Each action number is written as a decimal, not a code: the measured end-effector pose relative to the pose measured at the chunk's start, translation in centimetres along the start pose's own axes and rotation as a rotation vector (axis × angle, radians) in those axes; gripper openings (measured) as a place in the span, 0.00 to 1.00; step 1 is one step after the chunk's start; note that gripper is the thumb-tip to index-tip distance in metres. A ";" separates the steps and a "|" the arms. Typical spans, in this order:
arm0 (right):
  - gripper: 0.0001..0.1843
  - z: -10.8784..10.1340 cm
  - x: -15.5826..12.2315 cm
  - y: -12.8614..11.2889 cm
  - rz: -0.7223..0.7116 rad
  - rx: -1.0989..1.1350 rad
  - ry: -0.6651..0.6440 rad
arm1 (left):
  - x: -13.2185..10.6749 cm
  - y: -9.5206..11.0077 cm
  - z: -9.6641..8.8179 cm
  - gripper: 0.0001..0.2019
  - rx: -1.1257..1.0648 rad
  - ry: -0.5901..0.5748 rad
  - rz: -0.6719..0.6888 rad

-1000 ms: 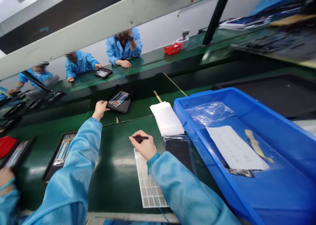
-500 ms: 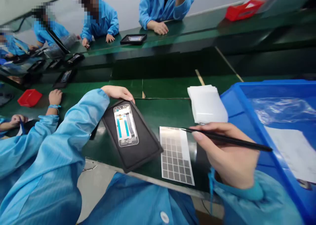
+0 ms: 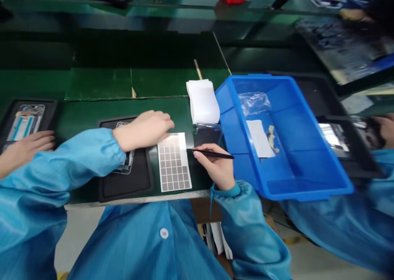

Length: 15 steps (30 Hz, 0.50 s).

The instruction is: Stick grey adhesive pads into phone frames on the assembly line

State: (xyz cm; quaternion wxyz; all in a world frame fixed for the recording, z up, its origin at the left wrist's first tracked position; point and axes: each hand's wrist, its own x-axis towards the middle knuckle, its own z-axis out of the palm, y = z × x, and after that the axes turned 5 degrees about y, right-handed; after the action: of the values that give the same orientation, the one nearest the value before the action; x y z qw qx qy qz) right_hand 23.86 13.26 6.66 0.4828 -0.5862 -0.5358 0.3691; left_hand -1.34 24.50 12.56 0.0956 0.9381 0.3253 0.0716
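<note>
My left hand [image 3: 144, 130] lies palm down over a phone frame [image 3: 124, 165], which is mostly hidden beneath it, on a black mat [image 3: 126, 185]. My right hand [image 3: 217, 167] pinches a slim black pen-like tool [image 3: 214, 154]. Its tip stops just right of a sheet of small grey square pads [image 3: 174, 167]. That sheet sits next to the mat. Beyond it stands a stack of white foam sheets [image 3: 203, 101].
A blue plastic bin [image 3: 286, 136] holds a plastic bag and white paper. A co-worker's hand [image 3: 24, 146] lies by another phone frame in a black tray [image 3: 26, 122]. Another co-worker's blue sleeve [image 3: 378, 185] and tray [image 3: 346, 144] are at right.
The view has swung, bringing the whole bin in. My left hand has moved from the mat's edge onto the phone frame, covering it. My right hand has drawn back beside the pad sheet.
</note>
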 end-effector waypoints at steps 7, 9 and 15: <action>0.08 -1.5 -1.7 0.2 -0.050 -0.076 -0.181 | -1.4 6.4 3.7 0.10 0.023 0.036 0.251; 0.07 -2.3 -2.7 0.5 -0.075 -0.108 -0.166 | -2.0 7.4 4.1 0.08 0.028 0.044 0.309; 0.06 -2.7 -4.0 1.7 -0.091 -0.105 -0.133 | -2.9 8.5 5.0 0.09 0.078 -0.004 0.307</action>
State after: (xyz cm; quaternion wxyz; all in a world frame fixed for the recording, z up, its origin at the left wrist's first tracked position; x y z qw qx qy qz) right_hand 26.28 8.89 5.41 0.4310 -0.5600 -0.6112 0.3564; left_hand 2.47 15.48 9.45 0.0475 0.9799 0.1803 0.0708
